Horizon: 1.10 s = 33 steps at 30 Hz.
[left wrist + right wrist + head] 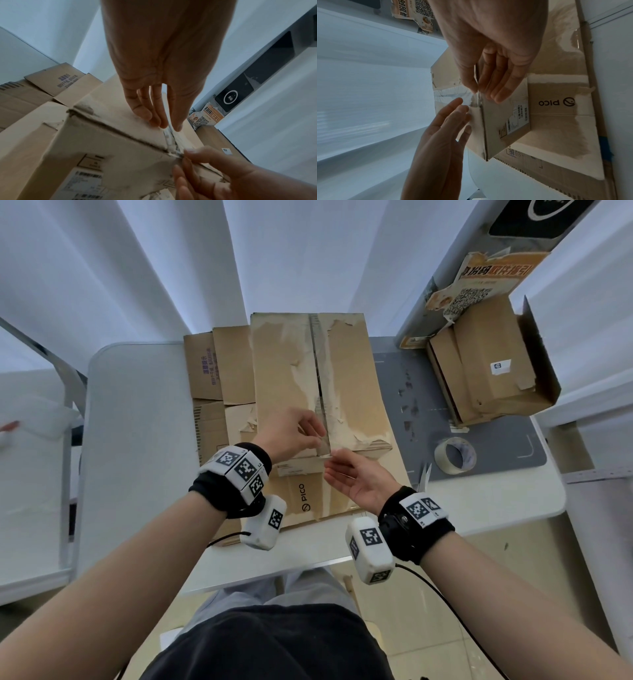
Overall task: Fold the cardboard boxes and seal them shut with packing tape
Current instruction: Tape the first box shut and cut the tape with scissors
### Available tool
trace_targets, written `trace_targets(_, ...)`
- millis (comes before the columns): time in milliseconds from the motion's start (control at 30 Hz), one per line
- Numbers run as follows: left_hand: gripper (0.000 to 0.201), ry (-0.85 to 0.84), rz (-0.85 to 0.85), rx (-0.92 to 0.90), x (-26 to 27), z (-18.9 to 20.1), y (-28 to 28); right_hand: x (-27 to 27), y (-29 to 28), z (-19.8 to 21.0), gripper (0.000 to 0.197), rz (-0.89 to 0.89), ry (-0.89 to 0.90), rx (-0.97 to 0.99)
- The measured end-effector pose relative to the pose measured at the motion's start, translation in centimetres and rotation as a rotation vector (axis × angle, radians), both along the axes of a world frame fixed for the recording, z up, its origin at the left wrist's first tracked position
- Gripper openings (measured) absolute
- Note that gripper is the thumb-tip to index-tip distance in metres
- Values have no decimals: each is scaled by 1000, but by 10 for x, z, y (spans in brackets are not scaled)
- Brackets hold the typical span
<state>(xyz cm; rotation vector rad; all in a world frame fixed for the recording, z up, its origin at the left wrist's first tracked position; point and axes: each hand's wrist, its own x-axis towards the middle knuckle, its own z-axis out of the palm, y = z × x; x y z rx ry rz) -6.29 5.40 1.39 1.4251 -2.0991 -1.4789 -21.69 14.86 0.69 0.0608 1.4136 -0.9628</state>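
Note:
A worn cardboard box (291, 354) stands folded on flattened cardboard, with a strip of clear tape (320, 364) running along its top seam. My left hand (315, 433) lies on the box top near the front edge. Its straight fingers (154, 119) press down beside the seam. My right hand (334, 463) is palm up at the front edge and pinches the loose end of the tape between thumb and fingers (501, 93). In the right wrist view the tape (453, 93) bends over the box's (505, 119) edge by the left hand (464, 113).
A roll of tape (455, 455) and scissors (424, 474) lie on a grey mat (496, 446) to the right. Behind them sits another open cardboard box (489, 371). Flattened cardboard (212, 364) spreads left on the white table (137, 422).

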Motion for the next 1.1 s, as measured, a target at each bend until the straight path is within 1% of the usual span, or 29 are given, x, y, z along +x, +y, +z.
trace_targets(100,11,-3,-21,-35,-1,-4,5,-1,0,2,9,-3,-21,-2)
trace_targets(167,10,-9,-69,-76,-1,-4,7,-1,1,3,10,-5,-33,-11)
trace_targets(267,15,-11,-152,-100,-1,-2,10,-2,3,1,15,-4,-46,-33)
trace_targets(333,18,-16,-178,-119,-2,-1,12,-4,5,0,16,-1,-53,-41)
trace_targets(500,15,-3,-178,-143,-3,1,15,-6,5,-1,12,0,-68,-46)
trace_targets(633,13,6,-180,-134,-3,3,16,-9,8,-2,18,26,-76,-58)
trace_targets(767,11,23,-177,-128,-5,4,19,-12,8,-5,29,-2,-47,-28)
trace_targets(1100,14,40,-153,-100,-3,0,17,-11,1,0,24,15,-50,21)
